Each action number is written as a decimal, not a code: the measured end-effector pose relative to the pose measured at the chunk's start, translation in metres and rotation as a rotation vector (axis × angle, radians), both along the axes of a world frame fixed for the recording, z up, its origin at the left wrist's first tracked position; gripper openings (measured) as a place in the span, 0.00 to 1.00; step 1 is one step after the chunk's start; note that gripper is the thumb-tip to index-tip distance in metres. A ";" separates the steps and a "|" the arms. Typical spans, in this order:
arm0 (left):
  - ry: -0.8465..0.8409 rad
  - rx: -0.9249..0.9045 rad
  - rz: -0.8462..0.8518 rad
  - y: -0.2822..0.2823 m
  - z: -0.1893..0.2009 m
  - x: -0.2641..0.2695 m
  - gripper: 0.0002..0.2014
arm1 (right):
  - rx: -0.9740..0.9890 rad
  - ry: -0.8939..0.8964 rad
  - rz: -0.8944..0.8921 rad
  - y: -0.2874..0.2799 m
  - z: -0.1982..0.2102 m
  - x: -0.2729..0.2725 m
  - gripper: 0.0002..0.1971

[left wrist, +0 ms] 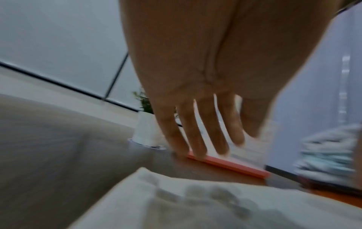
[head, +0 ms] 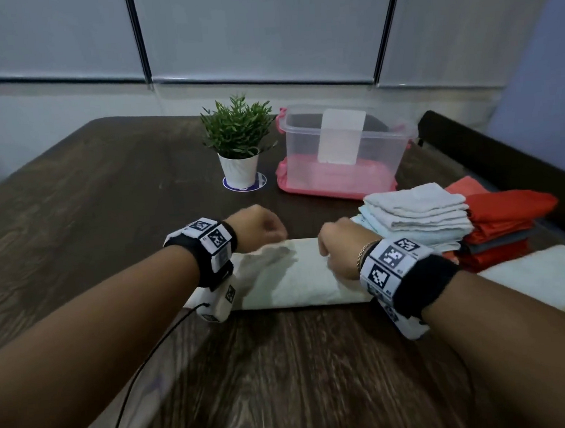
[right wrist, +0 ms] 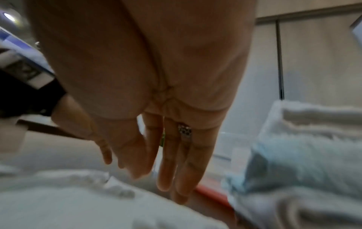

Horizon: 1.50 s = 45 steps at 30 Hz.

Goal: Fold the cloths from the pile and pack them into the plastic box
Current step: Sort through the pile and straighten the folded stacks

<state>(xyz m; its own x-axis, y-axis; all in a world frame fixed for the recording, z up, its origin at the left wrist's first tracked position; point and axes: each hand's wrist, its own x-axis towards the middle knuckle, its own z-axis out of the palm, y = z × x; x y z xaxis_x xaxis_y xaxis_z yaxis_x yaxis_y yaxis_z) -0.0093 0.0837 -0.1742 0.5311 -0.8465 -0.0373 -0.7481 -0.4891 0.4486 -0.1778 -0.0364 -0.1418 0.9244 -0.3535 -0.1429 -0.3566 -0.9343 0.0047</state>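
Observation:
A white cloth (head: 299, 276), folded into a long strip, lies on the dark wooden table (head: 106, 199) in front of me. My left hand (head: 258, 227) hovers over its far left corner. In the left wrist view the fingers (left wrist: 207, 139) are straight and spread, holding nothing, above the cloth (left wrist: 195, 201). My right hand (head: 336, 243) is over the strip's far right part, its fingers (right wrist: 176, 170) straight and pointing down at the cloth (right wrist: 78, 201). The clear plastic box (head: 302, 129) stands at the back on its pink lid (head: 332, 183). The pile of folded white and pale blue cloths (head: 418, 214) sits right of my right hand.
A potted green plant (head: 237, 140) stands left of the box. Red and grey folded cloths (head: 508, 218) are stacked beside the pile, with a large white towel (head: 546, 275) nearer the front right edge. A dark chair back (head: 504, 151) rises behind the table's right side.

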 end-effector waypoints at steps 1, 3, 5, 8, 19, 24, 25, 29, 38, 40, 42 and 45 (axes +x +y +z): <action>0.036 0.131 -0.117 -0.004 0.003 -0.019 0.15 | -0.028 0.074 0.024 0.001 -0.010 -0.003 0.12; 0.025 0.420 -0.251 -0.014 -0.004 -0.048 0.32 | -0.058 0.212 0.060 0.003 -0.023 -0.008 0.18; -0.125 0.648 -0.309 -0.021 -0.018 -0.069 0.44 | -0.060 0.306 0.082 0.003 -0.031 -0.014 0.25; -0.296 0.724 -0.333 -0.016 -0.028 -0.079 0.46 | -0.113 0.318 0.123 0.002 -0.037 -0.019 0.23; -0.092 0.237 -0.261 0.019 0.020 -0.058 0.06 | 0.289 -0.220 -0.005 0.001 -0.007 -0.050 0.09; 0.459 0.136 -0.299 0.027 0.051 -0.037 0.24 | 0.552 -0.576 -0.151 -0.021 0.024 -0.067 0.08; 0.524 0.142 -0.314 0.027 0.052 -0.035 0.25 | 0.543 -0.572 -0.182 -0.027 0.025 -0.069 0.08; 0.198 0.184 -0.208 0.012 0.031 -0.031 0.26 | 0.363 -0.383 -0.310 -0.048 0.011 -0.083 0.06; -0.030 0.155 -0.171 0.008 0.025 -0.060 0.08 | 0.444 -0.045 -0.467 -0.050 -0.033 -0.115 0.27; 0.050 0.172 -0.263 0.003 0.028 -0.090 0.08 | 0.445 -0.047 -0.441 -0.049 -0.036 -0.113 0.26; 0.078 0.251 -0.393 -0.008 0.025 -0.118 0.11 | 0.392 -0.024 -0.379 -0.045 -0.037 -0.110 0.24; 0.021 0.448 -0.534 -0.024 0.005 -0.142 0.22 | 0.223 0.021 -0.309 -0.042 -0.029 -0.108 0.17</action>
<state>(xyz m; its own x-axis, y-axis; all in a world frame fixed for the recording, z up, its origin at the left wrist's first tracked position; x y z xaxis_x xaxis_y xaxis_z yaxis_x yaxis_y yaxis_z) -0.1513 0.0594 -0.1688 0.0415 -0.8921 -0.4498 -0.9311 -0.1979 0.3065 -0.2859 -0.0781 -0.1710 0.7754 -0.5730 -0.2654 -0.6234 -0.7618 -0.1762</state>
